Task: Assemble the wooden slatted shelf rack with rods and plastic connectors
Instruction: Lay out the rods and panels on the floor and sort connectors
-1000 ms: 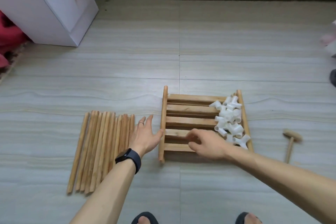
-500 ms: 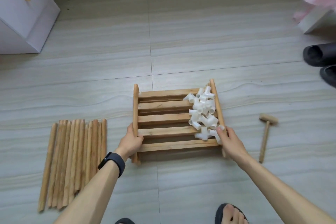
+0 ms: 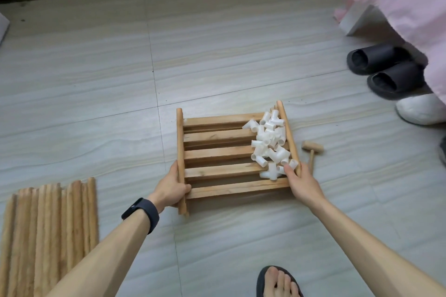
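The slatted shelf [image 3: 217, 154] is down on the tiled floor [image 3: 96, 79] right in front of the person, though I can't tell if it's lying quite flat. There's a heap of white plastic connectors [image 3: 269, 144] on its right half. The left hand [image 3: 171, 187] is curled round the left side rail and the right hand [image 3: 303, 181] is wrapped round the right rail, thumb touching the connectors. A little wooden mallet [image 3: 312, 149] lies just beside the shelf on the right, and the rods [image 3: 48, 236] are well off to the left.
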`<act>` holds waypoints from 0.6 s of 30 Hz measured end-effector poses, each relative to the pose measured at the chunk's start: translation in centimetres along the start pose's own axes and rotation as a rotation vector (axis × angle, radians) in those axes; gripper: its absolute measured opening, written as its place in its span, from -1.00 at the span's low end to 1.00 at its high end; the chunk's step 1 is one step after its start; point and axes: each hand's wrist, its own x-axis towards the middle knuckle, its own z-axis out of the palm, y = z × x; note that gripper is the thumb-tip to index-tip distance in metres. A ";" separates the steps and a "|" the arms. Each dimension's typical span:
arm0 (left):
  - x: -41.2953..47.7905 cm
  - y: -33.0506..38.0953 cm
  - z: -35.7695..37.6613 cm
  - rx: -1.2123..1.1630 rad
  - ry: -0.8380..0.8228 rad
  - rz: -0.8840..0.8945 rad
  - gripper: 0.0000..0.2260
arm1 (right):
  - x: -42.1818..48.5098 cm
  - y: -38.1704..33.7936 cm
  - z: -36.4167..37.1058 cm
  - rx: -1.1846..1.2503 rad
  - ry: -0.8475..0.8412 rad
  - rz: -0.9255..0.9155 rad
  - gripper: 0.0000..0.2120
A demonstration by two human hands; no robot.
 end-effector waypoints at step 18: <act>0.6 6.4 7.1 0.148 -0.014 0.158 -0.46 | 1.9 4.8 -6.3 0.069 0.241 0.131 -0.35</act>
